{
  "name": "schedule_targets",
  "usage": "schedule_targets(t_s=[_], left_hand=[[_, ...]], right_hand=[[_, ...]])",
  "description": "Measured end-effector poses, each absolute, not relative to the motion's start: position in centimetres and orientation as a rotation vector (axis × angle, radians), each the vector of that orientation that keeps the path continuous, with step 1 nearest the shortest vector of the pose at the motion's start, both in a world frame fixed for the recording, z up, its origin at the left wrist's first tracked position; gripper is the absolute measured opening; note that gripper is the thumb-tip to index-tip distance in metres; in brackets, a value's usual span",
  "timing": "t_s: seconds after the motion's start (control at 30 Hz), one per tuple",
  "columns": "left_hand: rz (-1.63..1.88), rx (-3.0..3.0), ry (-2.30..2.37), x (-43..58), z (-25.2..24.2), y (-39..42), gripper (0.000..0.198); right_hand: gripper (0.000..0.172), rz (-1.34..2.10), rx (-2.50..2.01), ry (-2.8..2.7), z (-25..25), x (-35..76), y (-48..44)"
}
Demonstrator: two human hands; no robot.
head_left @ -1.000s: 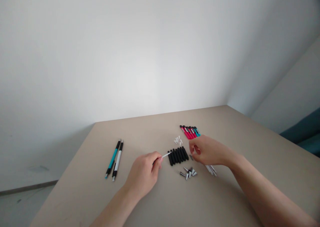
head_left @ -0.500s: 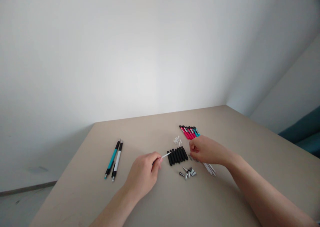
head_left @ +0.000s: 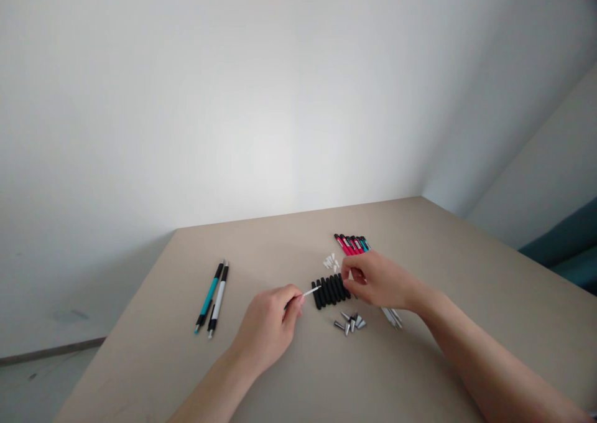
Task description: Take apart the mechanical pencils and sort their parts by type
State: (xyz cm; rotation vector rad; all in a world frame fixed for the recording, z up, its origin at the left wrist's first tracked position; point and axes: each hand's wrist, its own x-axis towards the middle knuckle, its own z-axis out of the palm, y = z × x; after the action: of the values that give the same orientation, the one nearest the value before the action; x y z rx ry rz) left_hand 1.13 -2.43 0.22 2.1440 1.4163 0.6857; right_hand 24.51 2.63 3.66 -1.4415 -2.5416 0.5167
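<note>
A thin white pen refill (head_left: 311, 291) sticks out to the right from my left hand (head_left: 272, 319), whose thumb and fingers are closed around it. A bit of something dark shows between those fingers. My right hand (head_left: 373, 278) is curled in a pinch over the right end of a row of black pen grips (head_left: 330, 290). Whatever it holds is too small or hidden to make out. Below the row lie several silver cone tips (head_left: 353, 322). White refills (head_left: 392, 318) poke out from under my right hand.
Several pink and blue pen barrels (head_left: 351, 244) lie behind my right hand, with small white parts (head_left: 331, 262) beside them. On the left are a blue-and-black pen (head_left: 209, 295) and a white-and-black pen (head_left: 219, 298). The table's (head_left: 298, 224) far edge meets a white wall.
My right hand has moved left, from beside the black grips to over their right end. My left hand and the refill have barely moved.
</note>
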Motion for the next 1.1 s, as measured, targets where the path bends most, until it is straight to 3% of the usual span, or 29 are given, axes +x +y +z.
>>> schedule_targets(t_s=[0.1, 0.33, 0.7, 1.1], left_hand=[[0.688, 2.159, 1.365, 1.2, 0.5, -2.5, 0.027], [0.684, 2.222, 1.208, 1.2, 0.7, -2.6, 0.023], [0.768, 2.182, 1.328, 1.1, 0.6, -2.5, 0.029], [0.808, 2.218, 1.235, 1.2, 0.3, -2.6, 0.026]], right_hand=[[0.012, 0.617, -1.279, -2.533, 3.8, 23.3, 1.7], [0.034, 0.551, -0.931, -2.588, 1.8, 20.5, 0.3], [0.035, 0.654, -1.02, -2.346, 3.6, 23.5, 1.9], [0.017, 0.258, -0.779, -2.521, 2.7, 21.5, 0.8]])
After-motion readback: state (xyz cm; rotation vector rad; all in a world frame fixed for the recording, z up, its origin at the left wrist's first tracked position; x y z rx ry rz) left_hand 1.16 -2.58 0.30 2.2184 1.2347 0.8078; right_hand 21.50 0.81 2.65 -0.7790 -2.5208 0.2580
